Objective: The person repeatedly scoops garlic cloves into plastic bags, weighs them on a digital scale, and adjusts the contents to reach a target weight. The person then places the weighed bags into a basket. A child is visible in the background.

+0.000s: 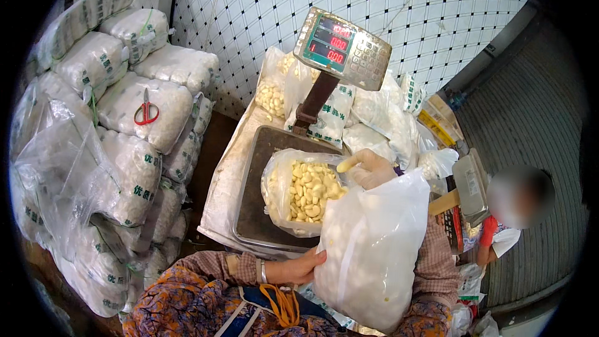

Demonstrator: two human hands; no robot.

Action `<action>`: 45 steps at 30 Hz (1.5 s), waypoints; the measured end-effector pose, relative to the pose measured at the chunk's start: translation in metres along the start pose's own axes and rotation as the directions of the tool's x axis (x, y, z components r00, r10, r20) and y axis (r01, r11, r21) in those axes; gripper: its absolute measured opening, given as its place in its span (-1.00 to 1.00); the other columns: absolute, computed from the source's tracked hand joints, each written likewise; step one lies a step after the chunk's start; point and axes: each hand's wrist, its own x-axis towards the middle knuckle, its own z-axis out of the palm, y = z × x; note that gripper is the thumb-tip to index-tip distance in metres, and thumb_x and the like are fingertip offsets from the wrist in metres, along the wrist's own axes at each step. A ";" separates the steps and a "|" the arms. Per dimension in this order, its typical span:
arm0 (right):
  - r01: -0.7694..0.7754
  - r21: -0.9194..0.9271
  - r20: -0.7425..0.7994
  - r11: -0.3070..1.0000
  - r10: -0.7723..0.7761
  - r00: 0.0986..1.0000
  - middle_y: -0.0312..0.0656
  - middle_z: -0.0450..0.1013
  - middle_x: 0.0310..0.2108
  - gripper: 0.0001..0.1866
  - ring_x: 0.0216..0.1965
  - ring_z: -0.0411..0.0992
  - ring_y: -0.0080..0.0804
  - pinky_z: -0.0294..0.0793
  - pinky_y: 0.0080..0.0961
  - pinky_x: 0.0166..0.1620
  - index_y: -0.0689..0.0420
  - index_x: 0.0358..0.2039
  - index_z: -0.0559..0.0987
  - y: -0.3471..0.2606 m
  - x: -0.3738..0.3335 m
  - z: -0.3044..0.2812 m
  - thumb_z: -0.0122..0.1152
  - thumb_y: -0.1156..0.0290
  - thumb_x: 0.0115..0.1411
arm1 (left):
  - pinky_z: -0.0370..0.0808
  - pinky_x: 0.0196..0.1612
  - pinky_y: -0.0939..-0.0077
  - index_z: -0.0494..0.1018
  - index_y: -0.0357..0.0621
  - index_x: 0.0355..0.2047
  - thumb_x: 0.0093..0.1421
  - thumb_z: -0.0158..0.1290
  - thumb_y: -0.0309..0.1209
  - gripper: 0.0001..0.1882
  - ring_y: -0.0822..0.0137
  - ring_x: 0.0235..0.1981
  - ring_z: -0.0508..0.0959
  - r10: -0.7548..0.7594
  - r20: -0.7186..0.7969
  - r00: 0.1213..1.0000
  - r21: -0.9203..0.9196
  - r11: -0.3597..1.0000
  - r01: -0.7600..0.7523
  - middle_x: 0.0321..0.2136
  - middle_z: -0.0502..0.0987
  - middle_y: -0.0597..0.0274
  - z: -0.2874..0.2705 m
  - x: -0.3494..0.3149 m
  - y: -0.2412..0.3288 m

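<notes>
My left hand (pixel 301 267) closes on the side of a full white plastic bag (pixel 368 249), with its thumb on the front. That bag hangs tilted before me, covering part of my right forearm. Beyond its top edge, my right hand (pixel 369 168), in a pale glove, has a finger stretched out over an open clear bag (pixel 277 190). The rest of its fingers are partly hidden. Pale yellow pieces (pixel 309 190), resembling peeled garlic cloves or large beans, fill the open bag, which stands on the dark platform of a weighing scale (pixel 253 212). A display head (pixel 343 47) tops the scale's post.
Stacked full bags (pixel 112 143) rise on the left, with red-handled scissors (pixel 146 112) lying on top. More filled bags (pixel 374 112) crowd behind the scale against a tiled wall (pixel 387 0). At right, another person's red-gloved hand (pixel 488 228) is near a second scale (pixel 471 187).
</notes>
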 end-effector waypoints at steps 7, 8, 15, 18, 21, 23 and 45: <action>0.143 -0.103 -0.279 0.984 -0.166 0.946 -0.16 0.51 -0.41 -0.83 -0.38 0.44 -0.55 0.41 -0.59 -0.29 0.21 -0.31 0.50 -0.011 -0.061 -0.040 0.09 0.45 0.06 | 0.21 0.15 0.35 -0.10 -0.17 0.23 0.02 0.20 -0.18 -0.09 0.32 0.13 0.24 0.010 0.089 0.996 0.223 0.974 -0.030 0.13 0.20 0.16 0.013 0.023 0.014; 0.204 -0.093 -0.327 0.975 -0.224 0.918 -0.16 0.51 -0.40 -0.84 -0.39 0.44 -0.55 0.41 -0.59 -0.30 0.22 -0.32 0.50 -0.009 -0.068 -0.047 0.08 0.48 0.06 | 0.21 0.14 0.36 -0.10 -0.17 0.23 0.02 0.20 -0.20 -0.10 0.33 0.12 0.24 0.003 0.083 0.997 0.282 0.959 -0.026 0.12 0.21 0.17 0.017 0.031 0.014; 0.298 0.099 -0.606 0.949 -0.180 0.775 -0.18 0.49 -0.42 -0.88 -0.43 0.43 -0.57 0.42 -0.66 -0.35 0.27 -0.36 0.47 0.017 -0.116 -0.116 0.02 0.63 0.06 | 0.17 0.15 0.39 -0.10 -0.28 0.21 0.06 0.14 -0.23 -0.15 0.25 0.11 0.23 0.136 0.063 0.989 0.767 0.628 -0.135 0.10 0.19 0.02 0.040 0.115 0.005; 0.287 0.058 -0.637 0.956 -0.186 0.748 -0.22 0.47 -0.44 -0.90 -0.44 0.41 -0.58 0.42 -0.67 -0.35 0.28 -0.38 0.47 0.049 -0.122 -0.134 0.01 0.64 0.06 | 0.12 0.17 0.37 -0.10 -0.34 0.20 0.09 0.09 -0.18 -0.16 0.16 0.13 0.20 0.268 0.071 0.961 0.891 0.416 -0.182 0.10 0.16 -0.07 0.036 0.139 -0.007; 0.275 -0.152 -0.510 0.949 -0.314 0.801 -0.24 0.47 -0.46 -0.91 -0.47 0.41 -0.59 0.42 -0.64 -0.38 0.24 -0.39 0.47 0.099 -0.117 -0.135 0.06 0.62 0.05 | 0.12 0.17 0.35 -0.06 -0.37 0.17 0.10 0.07 -0.14 -0.19 0.08 0.13 0.20 0.327 0.038 0.944 0.966 0.230 -0.119 0.09 0.16 -0.13 0.025 0.139 -0.019; 0.235 0.026 -0.417 0.972 -0.203 0.886 -0.26 0.49 -0.44 -0.92 -0.45 0.42 -0.59 0.42 -0.62 -0.34 0.21 -0.39 0.48 0.142 -0.099 -0.111 0.09 0.59 0.05 | 0.16 0.14 0.32 0.00 -0.35 0.14 0.09 0.07 -0.13 -0.23 0.04 0.10 0.23 0.265 0.020 0.964 0.996 0.082 -0.043 0.08 0.17 -0.15 0.017 0.124 -0.022; 0.181 -0.470 0.116 0.864 -0.143 0.983 0.02 0.37 -0.09 -0.47 -0.07 0.34 -0.03 0.29 -0.30 0.01 0.13 -0.02 0.40 0.047 0.032 0.105 0.14 0.11 0.04 | 0.37 -0.08 0.54 0.22 -0.35 0.02 0.12 0.07 -0.39 -0.50 0.39 -0.15 0.42 0.724 -0.365 0.585 0.924 0.361 0.130 -0.16 0.42 0.15 -0.066 -0.019 0.169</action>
